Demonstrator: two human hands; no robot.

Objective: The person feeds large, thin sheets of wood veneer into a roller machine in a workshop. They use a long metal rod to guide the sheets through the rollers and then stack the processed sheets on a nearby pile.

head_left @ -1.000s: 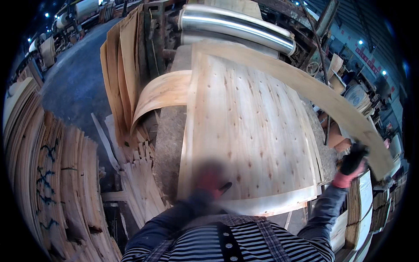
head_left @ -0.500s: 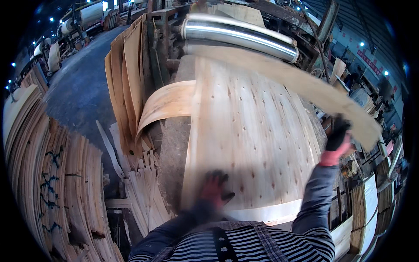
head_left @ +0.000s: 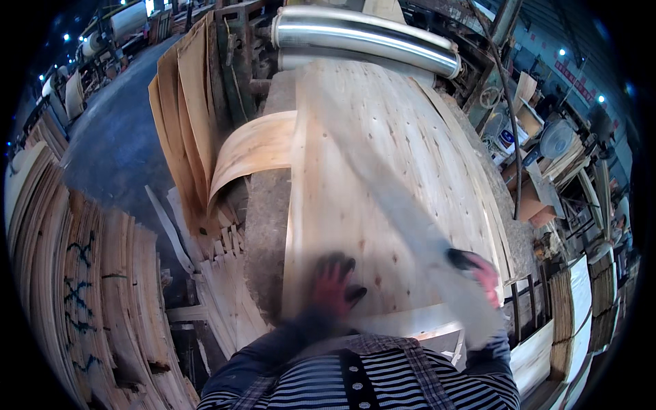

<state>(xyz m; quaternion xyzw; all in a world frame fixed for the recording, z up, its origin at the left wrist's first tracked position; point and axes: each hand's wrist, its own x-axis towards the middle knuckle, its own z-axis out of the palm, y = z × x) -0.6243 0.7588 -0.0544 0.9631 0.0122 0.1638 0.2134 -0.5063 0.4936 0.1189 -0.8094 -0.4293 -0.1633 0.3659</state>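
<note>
My left hand point(head_left: 333, 281), in a red glove with dark fingertips, lies with fingers spread on the near left part of a broad, pale wood veneer sheet point(head_left: 383, 143). Rows of small dark knots mark this sheet. At the near right, my gloved right hand point(head_left: 480, 273) is closed on a long veneer strip point(head_left: 406, 219). Blurred by motion, the strip slants across the sheet from the far left towards my right forearm and covers part of it. Another veneer strip point(head_left: 253, 140) curves down off the left side of the bench point(head_left: 263, 256).
Beyond the sheet stand shiny metal rollers point(head_left: 369, 44). Bent brown sheets point(head_left: 181, 113) lean at the far left, and a tall veneer stack point(head_left: 119, 307) stands near left. Offcuts point(head_left: 229, 301) lie beside the bench. A fan point(head_left: 557, 140) and bundled sheets point(head_left: 562, 321) are on the right.
My right hand has come nearer and to the left, swinging the veneer strip from the far right side to across the sheet. My left hand stays about where it was.
</note>
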